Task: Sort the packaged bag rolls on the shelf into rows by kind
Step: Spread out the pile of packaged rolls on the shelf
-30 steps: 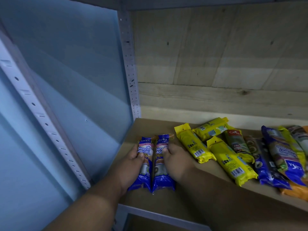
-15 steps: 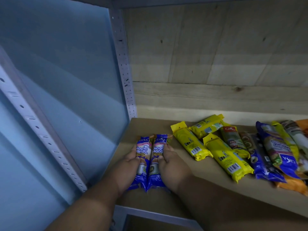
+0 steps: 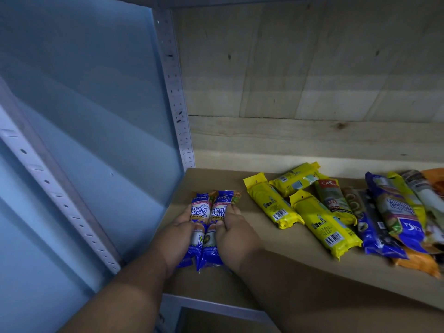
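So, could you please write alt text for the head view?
Two hands, left hand and right hand, press two blue bag rolls side by side at the left end of a brown shelf. To the right, yellow rolls and a mixed pile lie unsorted.

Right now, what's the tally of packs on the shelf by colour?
blue packs: 4 (left hand and right hand have a grip on one each)
yellow packs: 5
orange packs: 2, both partly covered
white pack: 1
total: 12 in view; the heap on the right overlaps and runs off frame, so there may be more.
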